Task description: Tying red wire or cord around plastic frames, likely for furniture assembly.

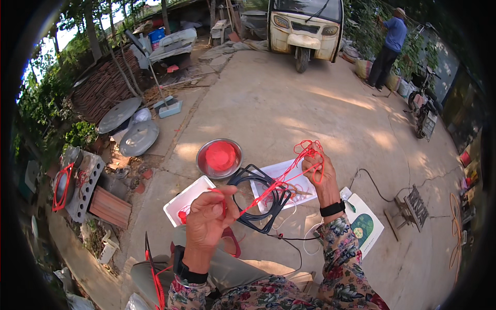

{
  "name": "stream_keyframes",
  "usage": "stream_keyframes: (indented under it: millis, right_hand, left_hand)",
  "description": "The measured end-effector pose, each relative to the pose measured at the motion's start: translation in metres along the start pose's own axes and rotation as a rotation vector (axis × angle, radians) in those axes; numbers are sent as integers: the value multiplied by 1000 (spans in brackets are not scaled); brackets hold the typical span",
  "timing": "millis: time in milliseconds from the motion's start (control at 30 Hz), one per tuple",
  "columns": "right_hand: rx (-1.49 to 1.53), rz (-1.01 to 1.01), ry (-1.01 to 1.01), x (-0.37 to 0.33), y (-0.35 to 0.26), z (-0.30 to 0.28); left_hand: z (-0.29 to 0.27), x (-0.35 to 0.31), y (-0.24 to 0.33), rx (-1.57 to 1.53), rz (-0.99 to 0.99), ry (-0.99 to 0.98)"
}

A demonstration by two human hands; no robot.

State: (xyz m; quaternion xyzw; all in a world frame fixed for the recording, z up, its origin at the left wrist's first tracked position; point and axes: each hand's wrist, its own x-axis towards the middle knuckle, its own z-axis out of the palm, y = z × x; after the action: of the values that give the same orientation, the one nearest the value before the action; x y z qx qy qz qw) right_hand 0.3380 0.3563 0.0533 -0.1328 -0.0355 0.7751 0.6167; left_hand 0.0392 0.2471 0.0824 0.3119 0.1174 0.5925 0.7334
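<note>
A tangle of thin red cord [279, 182] stretches between my two hands above the ground. My left hand [211, 219] pinches one end of it with bent fingers. Bunched loops of the cord are gripped in my right hand [318, 168], held higher and farther out. Beneath the cord lies a coil of black cable [238, 178], partly over a white tray [262, 171]. Behind my left hand sits a white box [178, 199] with some red material inside. Farther off, a metal bowl [199, 164] contains a red bundle [220, 156].
A white flat box with green print [376, 227] lies right of my right wrist, near a small stool [413, 209]. Hollow blocks [93, 181] stand left. Ahead is a three-wheeled vehicle [305, 39]; a person in blue [393, 36] and a motorcycle [426, 111] are at right.
</note>
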Motion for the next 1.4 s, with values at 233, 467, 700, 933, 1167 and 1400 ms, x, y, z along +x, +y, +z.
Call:
stream_keyframes:
  millis: [233, 467, 700, 933, 1167, 1400]
  right_hand:
    - [96, -98, -47, -8, -29, -17]
    - [38, -92, -124, -15, -35, 19]
    - [38, -77, -124, -14, -36, 17]
    - [46, -91, -129, -17, -39, 17]
    - [26, -112, -175, -17, -43, 7]
    - [-13, -111, -109, -15, -47, -11]
  left_hand:
    - [2, 8, 8, 229, 43, 173]
    - [-7, 10, -25, 1287, 221, 106]
    - [16, 9, -59, 1087, -76, 64]
    - [26, 14, -63, 1158, 8, 144]
    - [18, 21, -64, 1211, 135, 40]
    - [29, 30, -51, 1002, -84, 92]
